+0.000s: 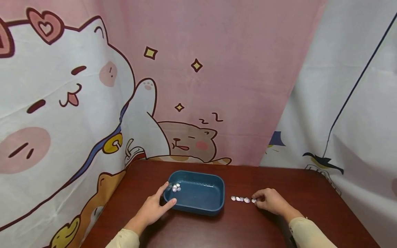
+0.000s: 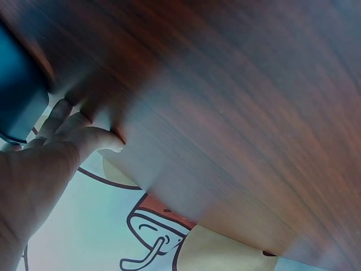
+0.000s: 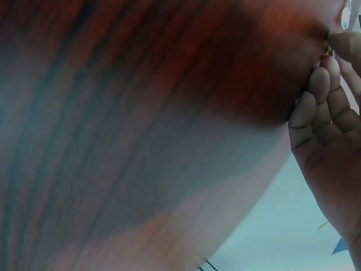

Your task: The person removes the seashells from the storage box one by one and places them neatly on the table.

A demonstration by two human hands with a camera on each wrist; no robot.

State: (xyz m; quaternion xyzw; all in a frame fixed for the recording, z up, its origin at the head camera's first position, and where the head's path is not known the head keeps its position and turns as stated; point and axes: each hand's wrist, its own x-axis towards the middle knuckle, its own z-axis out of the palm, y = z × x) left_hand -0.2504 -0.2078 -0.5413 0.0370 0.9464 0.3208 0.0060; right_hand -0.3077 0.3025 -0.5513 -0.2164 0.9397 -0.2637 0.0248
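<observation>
A dark blue rectangular tray (image 1: 198, 209) stands on the table, with several small white shell-like pieces (image 1: 176, 188) at its left end. My left hand (image 1: 152, 209) spans the tray's left end, thumb at the near rim and index finger at the left rim. In the left wrist view, the other fingers of the left hand (image 2: 62, 138) extend low beside the tray (image 2: 22, 84). Right of the tray, several similar pieces (image 1: 242, 199) lie in a row. At the row's right end my right hand (image 1: 271, 202) pinches one white shell-like piece (image 1: 254, 200) at table level. The right hand's fingers (image 3: 318, 84) partly hide it.
The reddish-brown wooden table (image 1: 248, 227) reaches back to a pink and white cartoon curtain (image 1: 235, 86). The curtain also hangs along the left and right sides. Pale sleeves (image 1: 310, 234) cover both forearms.
</observation>
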